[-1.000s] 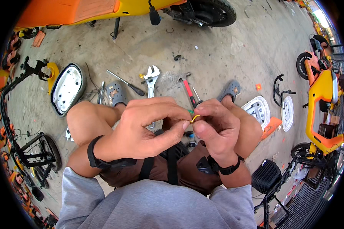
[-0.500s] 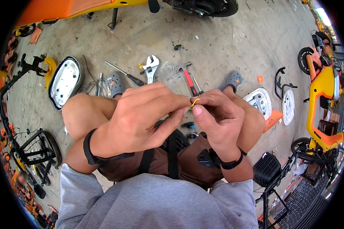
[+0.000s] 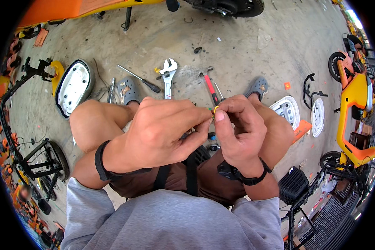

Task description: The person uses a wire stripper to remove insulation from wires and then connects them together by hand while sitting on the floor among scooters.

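My left hand and my right hand meet above my lap, each pinched closed on a thin yellow-and-green wire; its ends are mostly hidden by my fingertips. Beyond them on the concrete floor lie a large adjustable wrench, a screwdriver and a red-handled hammer with a thin tool beside it. Small dark items show partly below my hands, between my legs.
A white-lined tray-like part, a black frame at left. White panels, a bent black tube, an orange piece and a yellow scooter body at right. Another yellow-orange scooter stands ahead.
Both hands moved slightly up from a second ago and shifted a little right in the last half second, still pinched together. Less of the wire shows now between the fingertips.
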Available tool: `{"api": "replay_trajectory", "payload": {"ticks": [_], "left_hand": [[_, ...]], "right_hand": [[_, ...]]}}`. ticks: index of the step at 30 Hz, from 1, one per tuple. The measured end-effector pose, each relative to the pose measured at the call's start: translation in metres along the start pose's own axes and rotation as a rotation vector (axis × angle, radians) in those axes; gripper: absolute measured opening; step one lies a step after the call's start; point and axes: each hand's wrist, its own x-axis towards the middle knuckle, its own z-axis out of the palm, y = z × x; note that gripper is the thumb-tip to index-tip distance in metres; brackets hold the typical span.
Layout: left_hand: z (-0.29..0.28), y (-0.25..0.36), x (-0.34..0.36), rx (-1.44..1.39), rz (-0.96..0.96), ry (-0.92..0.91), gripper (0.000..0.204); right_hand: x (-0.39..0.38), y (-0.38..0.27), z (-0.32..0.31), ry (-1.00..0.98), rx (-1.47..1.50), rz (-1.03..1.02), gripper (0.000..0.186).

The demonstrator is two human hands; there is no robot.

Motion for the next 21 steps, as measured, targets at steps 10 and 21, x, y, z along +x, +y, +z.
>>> {"api": "replay_trajectory", "payload": {"ticks": [10,21], "left_hand": [[0.002,0.001,0.000,-0.098,-0.065,0.077,0.012],[-0.003,0.002,0.005,-0.069,-0.030,0.052,0.014]], "right_hand": [[-0.005,-0.001,0.003,-0.038,0.037,0.082,0.010],[0.007,0.000,-0.012,-0.129,0.085,-0.036,0.019]]}}
